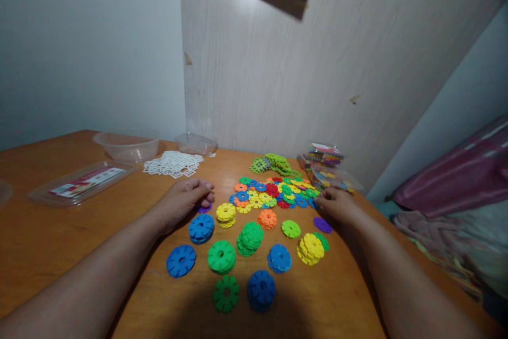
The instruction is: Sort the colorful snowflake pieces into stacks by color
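My left hand (186, 199) rests on the wooden table (59, 244) with its fingers curled under, over a purple disc (205, 209). My right hand (335, 203) is closed at the right edge of a loose heap of coloured plastic discs (273, 193), fingertips touching it; what they hold is hidden. In front of the heap lie small sorted stacks: yellow (226, 214), orange (267, 218), blue (201, 228), green (250, 237), another yellow (311, 248), and single discs nearer me.
White square pieces (172, 164) lie at the back. Two clear bowls (127, 146) (196, 143) and a flat clear tray (81, 183) stand at back left. A pile of green pieces (275, 163) and a clear container of discs (331, 175) sit back right. The table's edge runs along the right.
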`<state>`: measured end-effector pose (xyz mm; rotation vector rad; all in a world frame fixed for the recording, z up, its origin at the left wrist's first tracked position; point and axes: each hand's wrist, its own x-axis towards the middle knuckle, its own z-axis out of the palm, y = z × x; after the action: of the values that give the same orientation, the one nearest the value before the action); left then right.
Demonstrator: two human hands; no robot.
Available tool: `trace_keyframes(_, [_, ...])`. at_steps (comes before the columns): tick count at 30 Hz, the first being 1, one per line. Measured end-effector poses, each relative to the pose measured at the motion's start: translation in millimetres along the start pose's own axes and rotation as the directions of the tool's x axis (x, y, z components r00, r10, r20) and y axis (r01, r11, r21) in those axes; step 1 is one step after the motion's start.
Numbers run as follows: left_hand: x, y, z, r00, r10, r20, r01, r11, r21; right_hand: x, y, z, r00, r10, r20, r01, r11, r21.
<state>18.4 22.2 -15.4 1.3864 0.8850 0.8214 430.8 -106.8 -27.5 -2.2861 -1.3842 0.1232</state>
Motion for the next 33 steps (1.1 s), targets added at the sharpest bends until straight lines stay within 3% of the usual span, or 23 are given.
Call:
trace_keyframes(3, [-0.4,0.2,-0.1,1.0,0.008,-0.002,-0.008,1.0,-0.008,-1.3,-4.8,-2.8,0.997,0.028,0.067,-0.022,0.996,-0.081])
trace_keyframes(7, [-1.3,1.1,0.6,1.0,0.006,-0.016,-0.006,1.0,0.003,0.9,-8.1,2.1,0.998,0.029,0.064,-0.024,0.997,-0.079])
trace_keyframes(13, [-0.3,-0.6,0.4,1.0,0.003,-0.001,-0.003,1.0,0.0,4.6,1.5,6.7,0.995,0.078,0.067,-0.095,0.947,0.306])
trace_keyframes(15, [0.0,-1.2,0.2,1.0,0.002,-0.002,-0.002,1.0,0.002,2.0,0.8,6.2,0.993,0.078,0.086,-0.104,0.925,0.366])
trace_keyframes(22, [-0.9,0.4,0.6,1.0,0.011,-0.011,-0.011,1.0,0.008,-9.2,-24.1,13.2,0.972,-0.034,0.235,-0.127,0.763,0.634])
trace_keyframes(28, [-0.9,0.2,1.2,1.0,0.012,0.009,-0.012,1.0,-0.018,-14.8,-32.1,5.4,0.959,-0.014,0.282,-0.189,0.708,0.68])
trace_keyframes(33, [-0.2,-0.8,0.4,1.0,0.019,0.002,-0.019,1.0,-0.003,-23.3,-37.2,-9.7,0.889,-0.132,0.438,-0.171,0.792,0.586])
